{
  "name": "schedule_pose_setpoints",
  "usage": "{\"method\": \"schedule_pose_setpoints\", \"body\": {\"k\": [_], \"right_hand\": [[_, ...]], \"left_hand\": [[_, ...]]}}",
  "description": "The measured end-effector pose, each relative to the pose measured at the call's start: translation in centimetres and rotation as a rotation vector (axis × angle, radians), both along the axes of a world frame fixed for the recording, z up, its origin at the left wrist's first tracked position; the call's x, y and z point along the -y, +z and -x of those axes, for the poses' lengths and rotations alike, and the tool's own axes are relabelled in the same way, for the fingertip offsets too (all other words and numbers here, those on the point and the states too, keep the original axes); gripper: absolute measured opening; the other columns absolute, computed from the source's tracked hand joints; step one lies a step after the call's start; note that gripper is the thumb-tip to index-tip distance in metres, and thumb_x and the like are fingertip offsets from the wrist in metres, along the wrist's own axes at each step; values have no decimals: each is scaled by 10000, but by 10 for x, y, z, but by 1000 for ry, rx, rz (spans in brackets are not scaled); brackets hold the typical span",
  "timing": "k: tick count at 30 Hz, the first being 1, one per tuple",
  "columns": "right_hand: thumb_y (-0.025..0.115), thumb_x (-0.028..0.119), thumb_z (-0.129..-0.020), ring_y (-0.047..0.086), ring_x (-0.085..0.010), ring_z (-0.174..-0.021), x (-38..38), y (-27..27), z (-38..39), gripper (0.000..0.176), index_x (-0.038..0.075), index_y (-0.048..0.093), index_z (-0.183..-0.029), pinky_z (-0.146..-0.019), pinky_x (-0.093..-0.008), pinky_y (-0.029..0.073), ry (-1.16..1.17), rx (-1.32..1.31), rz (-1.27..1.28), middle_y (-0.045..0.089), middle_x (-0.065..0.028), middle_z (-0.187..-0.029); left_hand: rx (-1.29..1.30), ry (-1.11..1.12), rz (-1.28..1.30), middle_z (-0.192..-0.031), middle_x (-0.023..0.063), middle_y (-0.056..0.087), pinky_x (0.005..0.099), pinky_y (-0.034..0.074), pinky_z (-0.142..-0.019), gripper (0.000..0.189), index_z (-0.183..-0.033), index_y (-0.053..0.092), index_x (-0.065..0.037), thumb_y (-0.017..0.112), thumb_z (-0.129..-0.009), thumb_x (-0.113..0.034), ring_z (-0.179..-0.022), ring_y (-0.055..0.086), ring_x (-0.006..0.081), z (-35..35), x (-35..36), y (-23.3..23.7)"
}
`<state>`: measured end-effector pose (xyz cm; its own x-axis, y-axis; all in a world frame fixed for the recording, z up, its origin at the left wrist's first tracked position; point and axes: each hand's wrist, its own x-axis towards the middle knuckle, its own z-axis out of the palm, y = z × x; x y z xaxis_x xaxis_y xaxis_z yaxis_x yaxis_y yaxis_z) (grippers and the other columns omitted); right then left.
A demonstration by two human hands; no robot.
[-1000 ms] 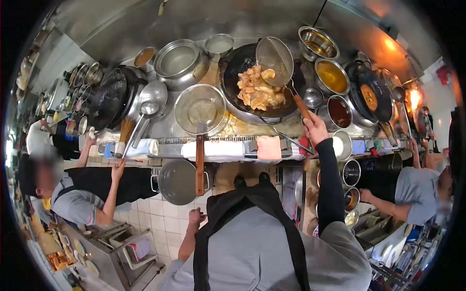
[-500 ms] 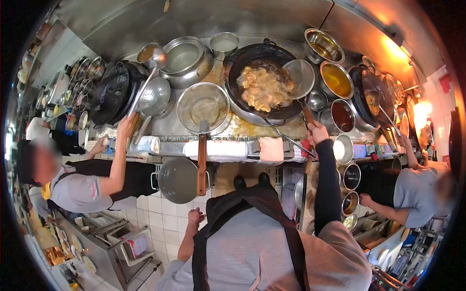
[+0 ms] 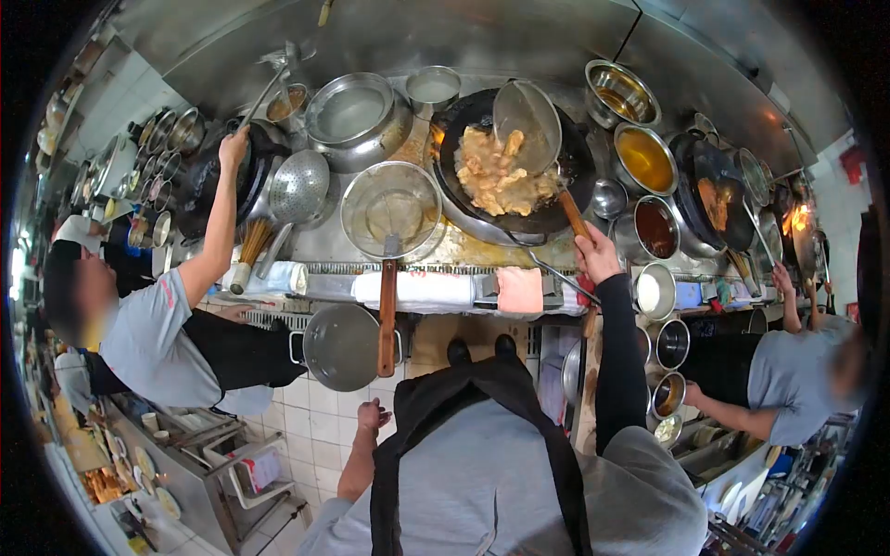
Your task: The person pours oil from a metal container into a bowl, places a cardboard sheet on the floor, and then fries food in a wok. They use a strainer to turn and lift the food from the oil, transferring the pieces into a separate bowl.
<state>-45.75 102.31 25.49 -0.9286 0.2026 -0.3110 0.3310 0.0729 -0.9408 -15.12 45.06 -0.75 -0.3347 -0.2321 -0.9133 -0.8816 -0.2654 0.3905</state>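
Right hand (image 3: pixel 595 252) closed round wooden handle (image 3: pixel 573 213) of strainer (image 3: pixel 528 120); mesh tilted over wok (image 3: pixel 579 171), beside food pieces (image 3: pixel 496 181). Left hand (image 3: pixel 374 414) half-open at person's side, fingers loosely curled, nothing seen in it. Cooking looks partway: pieces already in wok, none lifted out into second strainer (image 3: pixel 391 208). Pieces clumped, glossy, pale golden with browner patches, pale foamy liquid around; doneness inside cannot be told.

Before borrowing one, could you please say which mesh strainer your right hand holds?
The tilted strainer over the middle wok; the other mesh strainer, left of it, is unheld.
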Motion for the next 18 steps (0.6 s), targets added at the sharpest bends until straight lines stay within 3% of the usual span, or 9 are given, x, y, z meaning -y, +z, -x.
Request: {"method": "schedule_pose_setpoints", "body": {"k": [2, 5, 8, 14, 15, 18], "right_hand": [[557, 132, -952, 403, -63, -461, -1, -14, 1, 439, 53, 482, -1377, -388, -239, 304, -78, -111, -57, 484, 31, -637], [559, 125, -953, 404, -58, -467, 7, 11, 5, 429, 60, 489, -1371, -396, -229, 308, -137, -72, -16, 487, 33, -644], [559, 128, -954, 404, -52, -477, 13, 27, 8, 423, 59, 491, -1367, -411, -220, 316, -123, -15, 150, 483, 33, -650], [561, 138, -947, 438, -64, -500, 64, 39, 34, 424, 55, 497, -1359, -428, -229, 344, 26, -151, -23, 532, 9, -701], [575, 135, -923, 564, -162, -588, 67, 27, 45, 452, 32, 492, -1355, -529, -298, 459, 64, -191, -223, 615, -74, -785], [575, 113, -891, 640, -297, -782, 106, 23, 73, 483, 6, 481, -1352, -707, -366, 503, 107, -448, -475, 646, -198, -904]], "left_hand": [[-1, -16, 3, -915, 179, 582, 373, 569, -540, 325, -1122, 459, 44, 521, -969, -236, -700, 664, 304, 2, -1, -4], [-1, -17, 15, -914, 179, 582, 373, 563, -525, 329, -1126, 456, 46, 523, -968, -235, -699, 664, 301, 10, -3, -8], [-20, -4, 22, -910, 177, 580, 365, 562, -514, 328, -1124, 454, 47, 523, -968, -234, -696, 663, 296, 13, -4, -8], [-10, 76, 14, -901, 182, 577, 354, 564, -504, 303, -1083, 466, 46, 527, -948, -219, -670, 655, 297, 4, -2, -4], [-7, 94, 15, -900, 185, 577, 354, 564, -504, 296, -1069, 472, 47, 529, -942, -214, -665, 653, 298, 2, -2, -1], [-4, 129, 28, -877, 185, 576, 360, 563, -504, 275, -1040, 482, 47, 527, -937, -204, -662, 652, 300, -15, -1, -1]]}}
